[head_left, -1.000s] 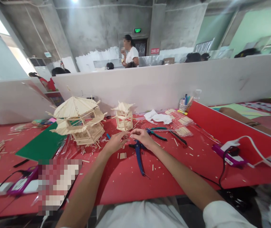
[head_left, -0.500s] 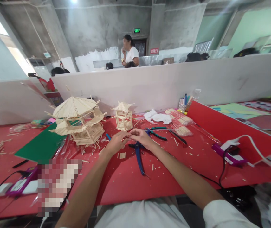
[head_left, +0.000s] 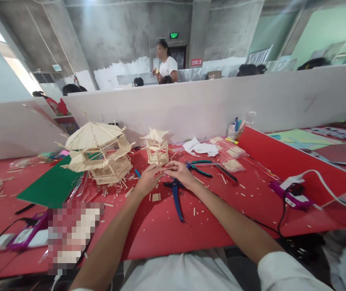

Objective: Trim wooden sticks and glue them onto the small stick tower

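Just beyond the left hand (head_left: 149,179) and right hand (head_left: 180,173) stands a small pavilion (head_left: 157,140), pale, stick-built and peaked; either grip's state I cannot tell.

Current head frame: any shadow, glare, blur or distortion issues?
Head view, centre: soft shadow on the red tabletop beside the left forearm; detail between left hand and right hand too small to read. Head view, top edge: hazy glare. Head view, lower left: pixelated block. Head view, sides: wide-angle stretch.
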The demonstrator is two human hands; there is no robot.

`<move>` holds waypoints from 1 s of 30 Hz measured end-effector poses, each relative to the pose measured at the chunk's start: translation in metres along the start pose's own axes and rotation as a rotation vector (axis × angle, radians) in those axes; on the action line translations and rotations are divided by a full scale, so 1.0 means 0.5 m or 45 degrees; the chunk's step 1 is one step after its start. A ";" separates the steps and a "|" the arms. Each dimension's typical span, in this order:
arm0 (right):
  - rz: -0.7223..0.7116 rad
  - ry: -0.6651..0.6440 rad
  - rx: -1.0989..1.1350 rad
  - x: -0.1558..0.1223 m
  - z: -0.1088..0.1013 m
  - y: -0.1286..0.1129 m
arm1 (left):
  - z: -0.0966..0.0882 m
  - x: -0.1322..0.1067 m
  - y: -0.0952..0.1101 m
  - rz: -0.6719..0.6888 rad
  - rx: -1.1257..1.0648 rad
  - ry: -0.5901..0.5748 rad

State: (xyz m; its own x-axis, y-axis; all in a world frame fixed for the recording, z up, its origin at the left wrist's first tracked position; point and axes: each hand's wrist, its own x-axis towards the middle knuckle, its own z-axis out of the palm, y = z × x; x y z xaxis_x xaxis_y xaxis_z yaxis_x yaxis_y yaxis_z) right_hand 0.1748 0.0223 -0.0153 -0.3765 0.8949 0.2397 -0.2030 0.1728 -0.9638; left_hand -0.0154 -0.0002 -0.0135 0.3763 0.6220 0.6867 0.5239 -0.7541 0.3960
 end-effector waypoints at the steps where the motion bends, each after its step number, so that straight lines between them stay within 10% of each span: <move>1: 0.001 0.002 -0.006 0.000 -0.001 0.000 | 0.000 0.000 0.000 0.004 0.002 0.002; 30: -0.104 0.041 -0.061 -0.007 0.004 -0.026 | -0.002 -0.001 0.019 -0.121 0.190 -0.065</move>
State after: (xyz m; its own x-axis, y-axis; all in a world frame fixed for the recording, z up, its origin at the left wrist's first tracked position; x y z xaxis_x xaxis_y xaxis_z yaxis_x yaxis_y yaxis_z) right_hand 0.1769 0.0161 -0.0034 -0.3313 0.8894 0.3150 -0.1885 0.2647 -0.9457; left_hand -0.0115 -0.0078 -0.0095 0.3559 0.7016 0.6174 0.6652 -0.6542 0.3599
